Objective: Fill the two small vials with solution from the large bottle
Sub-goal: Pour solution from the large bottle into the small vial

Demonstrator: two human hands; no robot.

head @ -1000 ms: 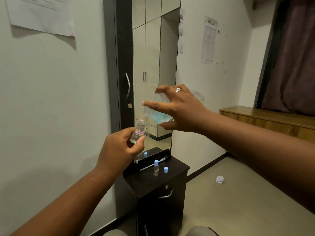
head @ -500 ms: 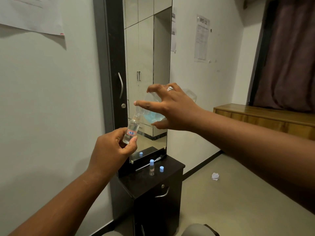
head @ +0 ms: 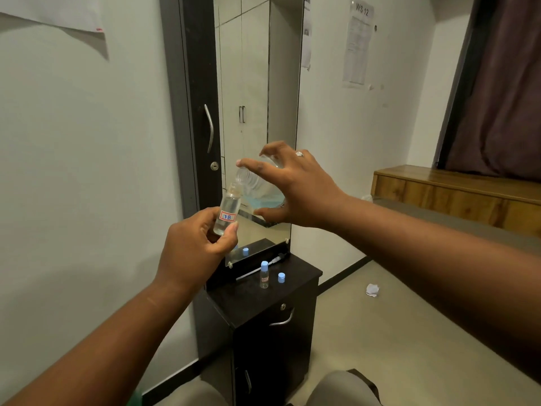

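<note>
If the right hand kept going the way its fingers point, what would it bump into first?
Probably the open vial that the left hand holds. The right hand, gripping the tilted large bottle, points left, and the bottle's mouth is already at the vial's top. Depth is hard to judge.

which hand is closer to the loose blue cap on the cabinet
Left. The left hand, holding the open vial, is up and left of the loose blue cap; the right hand, tilting the large bottle, is higher above it.
</note>
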